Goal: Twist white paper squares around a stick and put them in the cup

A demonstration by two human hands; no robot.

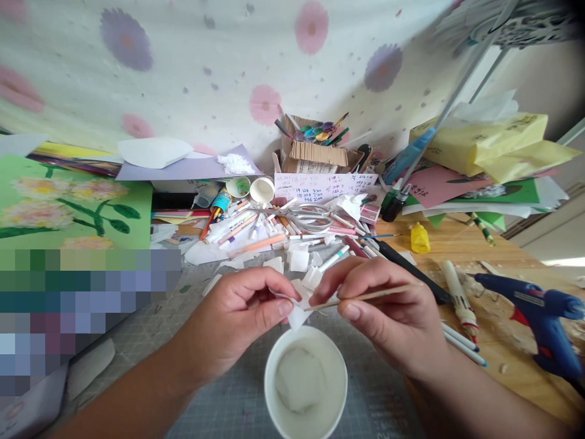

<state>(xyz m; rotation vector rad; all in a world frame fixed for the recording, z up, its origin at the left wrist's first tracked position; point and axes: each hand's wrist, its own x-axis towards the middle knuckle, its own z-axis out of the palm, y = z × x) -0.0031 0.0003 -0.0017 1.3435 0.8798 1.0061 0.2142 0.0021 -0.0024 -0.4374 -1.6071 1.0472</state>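
Between the fingertips of my left hand (256, 305) is a small piece of thin white paper (298, 316). My right hand (384, 311) grips a thin wooden stick (379, 295), its tip touching or almost touching the paper. Directly below both hands stands a white paper cup (273, 390), seen from above, with something pale and whitish at its bottom that I cannot make out. Several cut white paper pieces (299, 259) lie just beyond my fingers.
A grey cutting mat (219, 390) lies under the cup. On the right are a blue glue gun (525, 299), a thick white pen (457, 299) and a yellow lump (419, 238). Markers and scissors (315, 216) crowd the back, before a cardboard box (315, 155) of brushes. A painted green sheet (91, 189) stands left.
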